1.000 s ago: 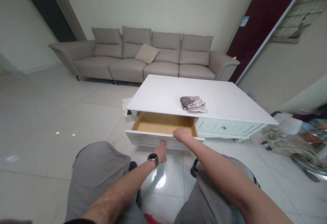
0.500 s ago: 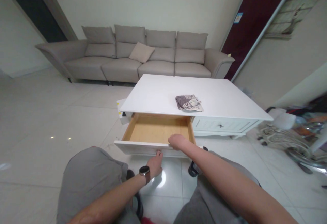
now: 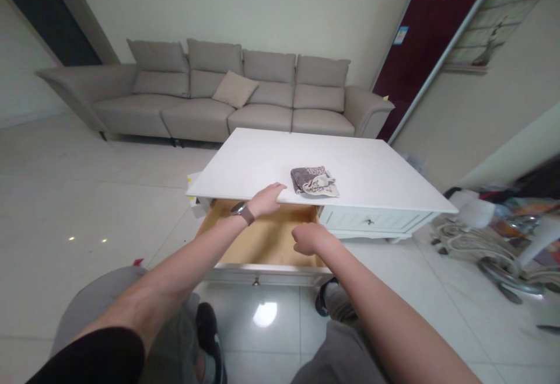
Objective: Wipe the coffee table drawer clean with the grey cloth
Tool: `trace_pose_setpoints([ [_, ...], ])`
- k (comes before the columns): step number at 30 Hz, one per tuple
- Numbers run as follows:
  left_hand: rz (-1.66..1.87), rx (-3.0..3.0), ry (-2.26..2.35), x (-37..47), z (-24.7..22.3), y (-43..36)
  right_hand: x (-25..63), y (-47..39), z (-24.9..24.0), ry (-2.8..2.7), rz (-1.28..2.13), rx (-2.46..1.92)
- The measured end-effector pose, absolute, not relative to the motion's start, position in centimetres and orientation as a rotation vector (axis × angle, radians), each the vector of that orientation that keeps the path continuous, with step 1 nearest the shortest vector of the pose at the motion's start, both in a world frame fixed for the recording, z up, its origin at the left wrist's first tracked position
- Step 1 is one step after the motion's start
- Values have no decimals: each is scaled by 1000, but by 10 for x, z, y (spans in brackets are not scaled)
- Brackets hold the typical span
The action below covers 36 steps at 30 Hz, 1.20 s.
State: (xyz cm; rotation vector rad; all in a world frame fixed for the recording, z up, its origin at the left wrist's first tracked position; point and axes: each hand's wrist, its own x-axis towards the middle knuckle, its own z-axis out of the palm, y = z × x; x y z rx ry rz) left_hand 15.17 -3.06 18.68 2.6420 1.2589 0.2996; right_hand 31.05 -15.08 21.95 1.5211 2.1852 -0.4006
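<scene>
A white table [image 3: 359,168] has its left drawer [image 3: 249,244] pulled out, showing bare wood inside. My left hand [image 3: 268,198], with a watch on the wrist, reaches over the drawer to the table's front edge, fingers extended and holding nothing. To its right a folded grey and cream patterned cloth [image 3: 314,182] lies on the tabletop near that edge, not touched. My right hand [image 3: 306,239] is above the right part of the drawer with its fingers curled; whether anything is inside them is hidden. The drawer's round knob [image 3: 256,282] is free.
Behind the table stands a long grey sofa [image 3: 196,118] with a beige cushion [image 3: 235,89]. Coiled hoses [image 3: 464,244] and clutter lie on the floor at the right. A closed right drawer [image 3: 376,220] is in the table's front. A white box [image 3: 195,204] sits by the left side.
My left hand has let go of the drawer knob and moved up to the table edge. My right hand has left the drawer front's top edge. The drawer stands further out.
</scene>
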Motion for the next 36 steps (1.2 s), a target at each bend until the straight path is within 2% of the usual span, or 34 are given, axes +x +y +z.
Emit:
trace_pose_setpoints([
  [2, 287, 2741, 1210, 180, 174, 3, 314, -154, 224, 2204, -491, 1474],
  [7, -71, 2847, 1155, 229, 135, 55, 316, -157, 232, 2287, -556, 1528],
  [15, 266, 3053, 1064, 219, 113, 49, 338, -140, 228, 2283, -585, 1599],
  [20, 396, 3029, 938, 182, 137, 24, 347, -123, 223, 2370, -524, 1731],
  [26, 481, 2753, 939, 125, 215, -24, 344, -108, 224, 2873, -357, 2048],
  [30, 454, 2674, 819, 95, 248, -55, 324, -108, 218, 3147, -771, 2031],
  [36, 490, 2334, 614, 67, 241, -69, 302, -113, 198, 2922, -1770, 1701],
])
